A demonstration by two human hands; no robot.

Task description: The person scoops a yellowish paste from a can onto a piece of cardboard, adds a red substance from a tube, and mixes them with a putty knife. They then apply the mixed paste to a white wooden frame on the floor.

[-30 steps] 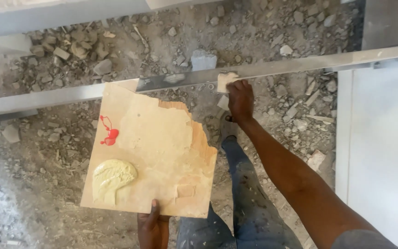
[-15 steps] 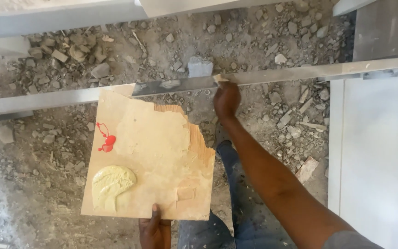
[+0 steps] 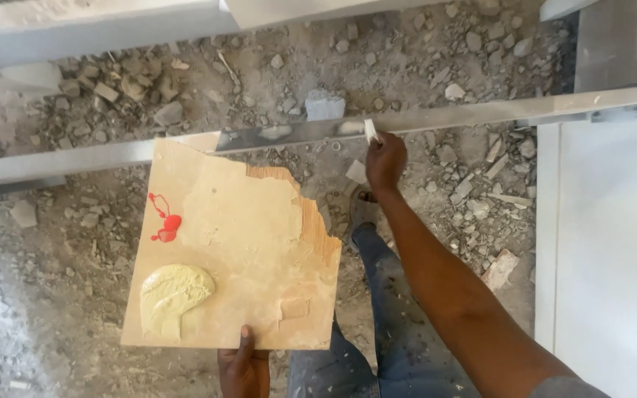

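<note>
Head view: left hand [image 3: 243,366] at bottom centre of frame, thumb on top of a tan square board [image 3: 237,250], fingers grasping its near edge from below. Board fills centre-left of frame, held abt level over the rubble floor [image 3: 436,59]; top right corner broken off, wood grain showing there. Yellow-green putty blob [image 3: 173,295] sits on board's lower left, red paint mark [image 3: 165,221] above it.

Right hand [image 3: 385,158] at upper centre, arm stretched out, fingers pinched on a small white piece [image 3: 371,130] touching the long metal rail [image 3: 436,119] that crosses frame left to right. Jeans leg [image 3: 388,309] and shoe [image 3: 363,210] below the arm. White slab [image 3: 613,243] at right edge.
</note>
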